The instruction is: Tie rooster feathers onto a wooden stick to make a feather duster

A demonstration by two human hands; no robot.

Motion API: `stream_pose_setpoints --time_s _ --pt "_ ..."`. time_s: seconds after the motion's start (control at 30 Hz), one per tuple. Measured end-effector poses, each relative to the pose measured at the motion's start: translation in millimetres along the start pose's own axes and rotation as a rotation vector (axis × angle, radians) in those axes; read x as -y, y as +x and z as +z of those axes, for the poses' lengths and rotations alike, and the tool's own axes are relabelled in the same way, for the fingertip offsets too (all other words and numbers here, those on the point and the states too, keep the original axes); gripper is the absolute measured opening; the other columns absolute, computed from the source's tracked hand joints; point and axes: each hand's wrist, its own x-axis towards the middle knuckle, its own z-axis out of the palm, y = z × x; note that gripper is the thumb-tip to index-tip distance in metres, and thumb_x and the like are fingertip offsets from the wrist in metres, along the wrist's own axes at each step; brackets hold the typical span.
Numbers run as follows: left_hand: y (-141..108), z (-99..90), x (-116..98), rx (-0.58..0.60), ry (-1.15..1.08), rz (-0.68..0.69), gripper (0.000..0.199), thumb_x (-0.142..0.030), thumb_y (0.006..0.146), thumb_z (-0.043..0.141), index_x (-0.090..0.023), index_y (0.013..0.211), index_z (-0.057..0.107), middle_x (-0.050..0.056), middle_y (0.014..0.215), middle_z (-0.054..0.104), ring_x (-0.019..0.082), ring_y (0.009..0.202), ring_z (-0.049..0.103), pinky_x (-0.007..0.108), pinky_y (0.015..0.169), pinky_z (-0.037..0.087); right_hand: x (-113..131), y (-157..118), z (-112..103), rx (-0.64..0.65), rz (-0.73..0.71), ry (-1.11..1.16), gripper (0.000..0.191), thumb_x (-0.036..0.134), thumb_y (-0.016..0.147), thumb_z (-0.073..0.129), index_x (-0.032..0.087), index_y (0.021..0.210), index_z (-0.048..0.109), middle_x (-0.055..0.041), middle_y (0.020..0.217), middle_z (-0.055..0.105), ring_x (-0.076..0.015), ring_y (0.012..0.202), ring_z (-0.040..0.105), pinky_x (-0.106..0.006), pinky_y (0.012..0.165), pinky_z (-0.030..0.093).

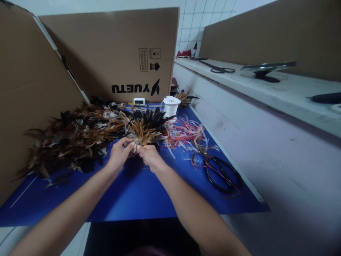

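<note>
Both my hands pinch the pale base of a feather bunch (145,129), whose golden-brown and black tips fan out away from me. My left hand (120,152) grips it from the left, thumb and fingers pressed together. Close beside it, my right hand (149,155) is closed on the base from the right. A long heap of loose brown and black feathers (77,137) lies left of my hands. To the right is a tangle of red and clear plastic strips (186,132). Black-handled scissors (222,174) rest nearer me on that side.
The blue table (144,199) meets a white wall ledge (282,78) holding another pair of scissors (217,68). Cardboard (106,53) stands along the back and left. A white spool (171,106), a small digital display (139,101) and another feather bunch (184,98) sit at the far end.
</note>
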Motion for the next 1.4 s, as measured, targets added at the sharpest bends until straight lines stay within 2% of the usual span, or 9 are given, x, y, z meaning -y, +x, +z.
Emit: stream_pose_setpoints --time_s 0.17,0.3,0.5,0.67,0.8,0.9,1.0,1.17,1.4 --pt "5.9 -3.6 -17.7 0.073 -0.263 -0.211 0.038 -0.019 0.064 0.075 -0.014 0.093 0.051 -0.004 0.058 0.058 0.011 0.049 0.057 0.028 0.053 0.052 1.0 0.5 -1.3 0.012 -0.043 -0.007 0.036 0.035 0.079 0.054 0.017 0.051 0.043 0.0079 0.041 0.032 -0.0038 0.037 0.023 -0.020 0.039 0.016" --pt "14.0 -11.8 -22.6 0.188 -0.311 -0.310 0.030 -0.013 0.066 0.074 -0.010 0.089 0.056 0.002 0.062 0.064 0.012 0.052 0.061 0.026 0.057 0.053 1.1 0.5 -1.7 0.021 -0.074 -0.013 0.036 0.037 0.080 0.053 0.017 0.051 0.043 0.0083 0.040 0.031 -0.0038 0.036 0.023 -0.020 0.038 0.016" --pt "24.5 -22.2 -21.2 0.402 -0.297 -0.432 0.013 -0.019 0.071 0.071 -0.008 0.073 0.064 0.006 0.065 0.066 0.011 0.056 0.062 0.021 0.059 0.053 0.4 1.4 -2.9 0.010 -0.153 -0.059 0.037 0.040 0.078 0.053 0.017 0.050 0.044 0.0075 0.041 0.033 -0.0046 0.038 0.025 -0.021 0.040 0.019" --pt "22.2 -22.4 -28.4 0.524 -0.316 -0.462 0.016 -0.027 0.077 0.065 -0.012 0.071 0.067 0.008 0.069 0.067 0.015 0.067 0.065 0.031 0.073 0.056 3.3 2.0 -4.6 0.010 -0.196 -0.066 0.035 0.038 0.077 0.053 0.016 0.051 0.047 0.0057 0.045 0.038 -0.0059 0.043 0.031 -0.021 0.044 0.025" --pt "17.4 -20.5 -34.5 0.571 -0.273 -0.475 0.020 -0.032 0.077 0.065 -0.012 0.077 0.066 0.010 0.073 0.068 0.019 0.073 0.067 0.034 0.070 0.056 5.6 2.2 -8.1 0.036 -0.203 -0.088 0.032 0.037 0.077 0.052 0.015 0.054 0.051 0.0040 0.050 0.044 -0.0065 0.047 0.036 -0.021 0.048 0.028" --pt "15.0 -19.4 -32.1 0.576 -0.194 -0.419 0.025 -0.036 0.076 0.066 -0.012 0.077 0.064 0.010 0.075 0.067 0.017 0.069 0.066 0.027 0.060 0.054 3.6 4.4 -12.1 0.030 -0.226 -0.210 0.033 0.036 0.076 0.053 0.015 0.050 0.049 0.0052 0.046 0.039 -0.0062 0.046 0.032 -0.021 0.046 0.025" --pt "13.2 -17.2 -24.9 0.561 -0.122 -0.321 0.031 -0.043 0.074 0.065 -0.012 0.076 0.062 0.007 0.069 0.064 0.014 0.062 0.063 0.018 0.046 0.045 -1.6 8.6 -15.1 0.006 -0.225 -0.251 0.033 0.037 0.072 0.057 0.015 0.049 0.049 0.0057 0.044 0.038 -0.0063 0.045 0.030 -0.022 0.045 0.022" --pt "9.5 -12.3 -16.9 0.541 -0.061 -0.199 0.041 -0.050 0.073 0.062 -0.008 0.075 0.060 0.006 0.071 0.060 0.007 0.051 0.049 0.014 0.037 0.029 -9.1 14.7 -17.3 -0.025 -0.222 -0.270 0.030 0.039 0.070 0.061 0.014 0.053 0.057 0.0030 0.049 0.048 -0.0076 0.049 0.038 -0.021 0.048 0.027" --pt "7.9 -6.8 -11.1 0.462 -0.020 -0.250 0.042 -0.051 0.071 0.062 -0.010 0.078 0.059 0.003 0.070 0.057 0.003 0.045 0.039 0.013 0.037 0.017 -12.3 17.6 -20.1 -0.124 -0.224 -0.357 0.030 0.042 0.065 0.065 0.015 0.053 0.059 0.0042 0.048 0.047 -0.0078 0.049 0.037 -0.021 0.048 0.026"
